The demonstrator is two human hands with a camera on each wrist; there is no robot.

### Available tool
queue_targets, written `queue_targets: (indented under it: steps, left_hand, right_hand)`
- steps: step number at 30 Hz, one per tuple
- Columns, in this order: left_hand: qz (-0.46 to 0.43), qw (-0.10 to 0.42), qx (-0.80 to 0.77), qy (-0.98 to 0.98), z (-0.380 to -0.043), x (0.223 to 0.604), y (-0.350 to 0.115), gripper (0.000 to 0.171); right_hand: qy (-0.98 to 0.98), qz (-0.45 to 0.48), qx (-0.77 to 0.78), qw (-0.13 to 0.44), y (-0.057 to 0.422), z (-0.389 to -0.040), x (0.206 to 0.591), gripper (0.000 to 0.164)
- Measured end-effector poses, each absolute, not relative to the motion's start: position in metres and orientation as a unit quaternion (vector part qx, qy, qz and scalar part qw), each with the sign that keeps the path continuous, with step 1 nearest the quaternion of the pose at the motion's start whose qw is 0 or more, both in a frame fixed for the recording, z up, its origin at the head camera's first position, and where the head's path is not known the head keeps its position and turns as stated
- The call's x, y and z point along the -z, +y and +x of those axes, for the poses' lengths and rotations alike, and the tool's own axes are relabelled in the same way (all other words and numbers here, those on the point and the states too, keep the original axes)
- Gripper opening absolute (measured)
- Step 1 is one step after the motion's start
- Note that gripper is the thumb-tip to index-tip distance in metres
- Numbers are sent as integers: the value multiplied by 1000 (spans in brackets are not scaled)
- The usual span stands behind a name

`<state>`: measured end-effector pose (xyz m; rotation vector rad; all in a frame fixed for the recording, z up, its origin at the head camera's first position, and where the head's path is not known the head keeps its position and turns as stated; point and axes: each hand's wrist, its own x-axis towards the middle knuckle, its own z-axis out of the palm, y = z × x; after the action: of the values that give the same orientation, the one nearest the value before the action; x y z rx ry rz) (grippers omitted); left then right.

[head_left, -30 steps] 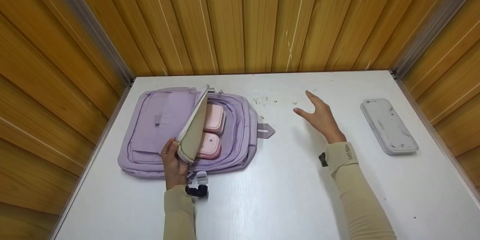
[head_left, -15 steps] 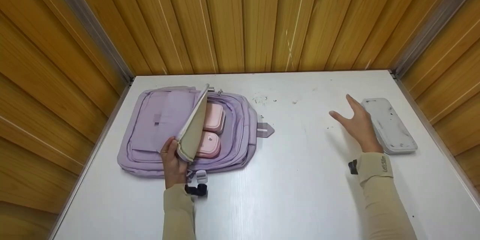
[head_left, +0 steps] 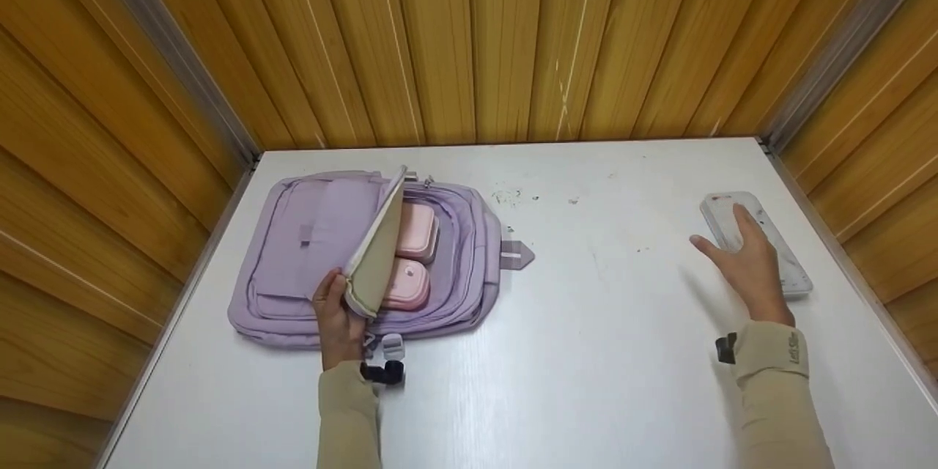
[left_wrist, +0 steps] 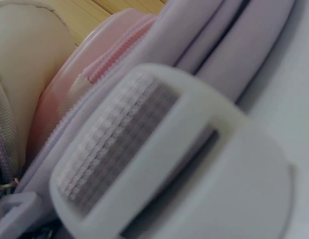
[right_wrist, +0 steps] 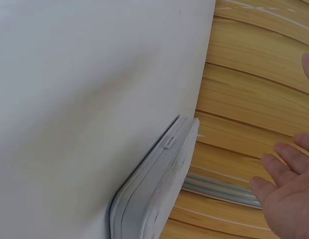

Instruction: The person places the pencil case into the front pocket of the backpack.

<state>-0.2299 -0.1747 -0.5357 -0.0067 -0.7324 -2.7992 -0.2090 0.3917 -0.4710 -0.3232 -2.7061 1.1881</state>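
Note:
A lilac backpack [head_left: 315,242] lies on the table at the left, its front flap folded partly back. My left hand [head_left: 341,326] pinches the lower corner of that cream-lined flap [head_left: 377,256] between thumb and fingers. Inside the opening sit two pink lidded boxes [head_left: 418,231], one behind the other. On the right, my right hand [head_left: 751,271] hovers over a pale grey flat case [head_left: 784,264], thumb and fingers spread, holding nothing. In the right wrist view, the case [right_wrist: 154,184] lies on the table apart from the fingers [right_wrist: 279,169].
A white buckle [head_left: 393,346] lies beside the backpack's near edge, large in the left wrist view. The backpack's strap tab [head_left: 517,255] points right across the white table [head_left: 571,352]. Wood-patterned walls [head_left: 506,44] enclose the back and both sides.
My right hand has moved right across the table, from the middle right to over the grey case. The left hand stays on the flap, and the backpack has not moved.

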Motion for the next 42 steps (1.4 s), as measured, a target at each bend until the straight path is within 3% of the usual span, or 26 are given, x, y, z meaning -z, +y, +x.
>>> queue_targets:
  steps: [13,20,42]
  left_hand:
    - [-13,124,959,-255,-231,535,-175,11]
    - [-35,123,958,-255,-235,536,-175,11]
    - [-49,132,959,-246,-233,540,-175,9]
  right_hand:
    - [-902,-166,-390,79,429,-186,488,100]
    - [-893,-189,-406,48,443,-177,496,104]
    - [-898,-190,-397,-14,466,-165,518,114]
